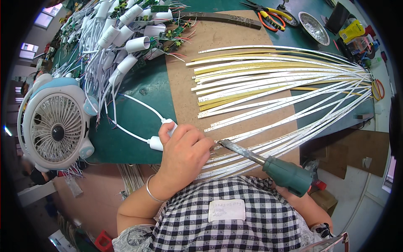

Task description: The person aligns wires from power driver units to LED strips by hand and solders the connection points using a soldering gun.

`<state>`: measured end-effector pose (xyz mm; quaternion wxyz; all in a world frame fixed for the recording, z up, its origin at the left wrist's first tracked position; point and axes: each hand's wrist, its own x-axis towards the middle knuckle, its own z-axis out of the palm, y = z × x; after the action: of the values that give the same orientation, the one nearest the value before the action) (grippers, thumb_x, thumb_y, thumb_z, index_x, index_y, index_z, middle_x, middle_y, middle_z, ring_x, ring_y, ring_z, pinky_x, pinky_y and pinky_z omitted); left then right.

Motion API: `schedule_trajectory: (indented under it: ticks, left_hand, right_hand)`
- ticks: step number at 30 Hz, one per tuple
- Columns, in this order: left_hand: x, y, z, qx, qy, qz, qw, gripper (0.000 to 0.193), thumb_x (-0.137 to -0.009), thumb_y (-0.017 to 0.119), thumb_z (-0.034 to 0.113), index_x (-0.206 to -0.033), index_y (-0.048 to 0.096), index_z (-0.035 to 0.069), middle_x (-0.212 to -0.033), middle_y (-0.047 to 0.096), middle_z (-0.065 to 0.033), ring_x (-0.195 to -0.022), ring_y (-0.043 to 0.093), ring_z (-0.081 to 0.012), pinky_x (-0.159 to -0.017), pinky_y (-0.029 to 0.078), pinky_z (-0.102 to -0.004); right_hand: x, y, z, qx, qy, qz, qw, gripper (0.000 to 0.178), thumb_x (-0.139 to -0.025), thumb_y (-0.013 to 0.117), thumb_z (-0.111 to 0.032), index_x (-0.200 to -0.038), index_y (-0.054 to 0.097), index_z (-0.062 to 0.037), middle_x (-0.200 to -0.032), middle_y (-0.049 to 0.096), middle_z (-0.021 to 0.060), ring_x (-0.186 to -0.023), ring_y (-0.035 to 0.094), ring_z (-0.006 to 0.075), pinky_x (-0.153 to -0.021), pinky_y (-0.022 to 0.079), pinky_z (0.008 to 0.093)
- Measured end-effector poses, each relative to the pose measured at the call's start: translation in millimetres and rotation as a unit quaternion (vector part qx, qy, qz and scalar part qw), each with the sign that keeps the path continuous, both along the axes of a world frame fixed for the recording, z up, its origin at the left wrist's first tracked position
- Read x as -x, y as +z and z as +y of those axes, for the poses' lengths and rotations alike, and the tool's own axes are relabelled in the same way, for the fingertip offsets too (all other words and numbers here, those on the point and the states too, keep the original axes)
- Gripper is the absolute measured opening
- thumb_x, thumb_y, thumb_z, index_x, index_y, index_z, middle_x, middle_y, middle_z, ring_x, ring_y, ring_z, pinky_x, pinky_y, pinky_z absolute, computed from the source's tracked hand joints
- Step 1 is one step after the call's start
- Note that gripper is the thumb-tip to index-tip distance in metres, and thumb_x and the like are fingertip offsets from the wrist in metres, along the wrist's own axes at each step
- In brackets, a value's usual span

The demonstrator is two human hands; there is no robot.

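From where I stand, the left hand [184, 149] is closed, its fingers bent over a white plastic housing [156, 143] that pokes out at nine o'clock, with another white end showing at ten o'clock. What the fingertips pinch is hidden from me. The right hand [287, 195], at about four o'clock from the left, appears wrapped round the handle of a soldering iron [289, 178], though the handle covers most of its fingers. The iron's metal tip [222, 143] lies at three o'clock, just beside the left fingers and near the strip ends.

The housing looks light, smooth and rather stiff, so I'd take it round its barrel; the white cable [147, 106] trailing off toward ten o'clock seems springy enough to tug it askew. The LED strips [235, 92], fanned from one o'clock round to three over the brown board [184, 90], look thin and whippy, apt to slide over one another. I'd hold one flat by its edges close to the end, since the small parts on its face are probably fragile. The iron seems the heaviest piece here, safe only by its green grip; its metal shaft may well be hot.
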<state>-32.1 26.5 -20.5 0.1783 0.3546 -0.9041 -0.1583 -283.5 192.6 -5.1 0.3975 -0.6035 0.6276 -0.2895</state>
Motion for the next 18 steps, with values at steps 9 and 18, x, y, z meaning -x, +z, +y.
schedule_trajectory:
  ticks: [9, 18]
  left_hand:
    - [0.8, 0.0, -1.7, -0.005, 0.0, 0.002, 1.0, 0.017, -0.064, 0.07, 0.005, -0.077, 0.065, 0.014, -0.078, 0.058, 0.0015, -0.086, 0.055, -0.019, -0.092, 0.027, -0.045]
    - [-1.2, -1.4, -3.7, -0.017, -0.02, -0.003, 1.0, 0.02, -0.064, 0.071, 0.007, -0.081, 0.064, 0.014, -0.08, 0.055, 0.0017, -0.089, 0.053, -0.0194, -0.093, 0.026, -0.051]
  right_hand:
    - [-0.9, 0.3, -3.8, -0.055, -0.006, -0.035, 0.998, 0.028, -0.078, 0.067, -0.011, -0.105, 0.066, -0.0061, -0.107, 0.066, 0.011, -0.102, 0.06, 0.0299, -0.091, 0.044, 0.0381]
    - [-1.3, -3.0, -7.4, -0.048, -0.006, -0.103, 0.994, 0.023, -0.08, 0.064, -0.012, -0.101, 0.065, -0.0028, -0.098, 0.065, 0.0143, -0.086, 0.065, 0.0292, -0.075, 0.052, 0.0355]
